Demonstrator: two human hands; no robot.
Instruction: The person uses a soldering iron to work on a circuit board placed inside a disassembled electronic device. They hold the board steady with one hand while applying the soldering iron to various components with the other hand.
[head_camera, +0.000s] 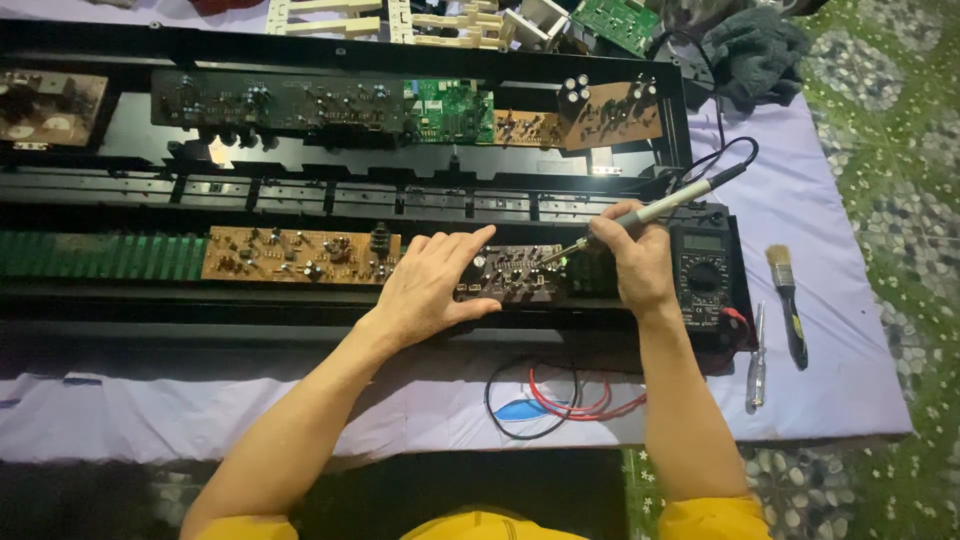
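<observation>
My left hand (432, 283) rests on the left edge of a small dark circuit board (515, 275), fingers spread and pressing it down. My right hand (635, 255) grips a soldering iron (665, 208), its grey handle angling up to the right and its tip touching the board's right end. The board lies inside a long black opened keyboard chassis (300, 160), to the right of a brown circuit board (300, 255). A black cable runs from the iron's handle toward the back.
A dark multimeter (703, 270) sits just right of my right hand, with red and black leads (570, 400) looping on the lavender cloth (810, 220). A paintbrush (788, 300) and a screwdriver (757, 355) lie further right. More boards and cream plastic parts (440, 22) lie at the back.
</observation>
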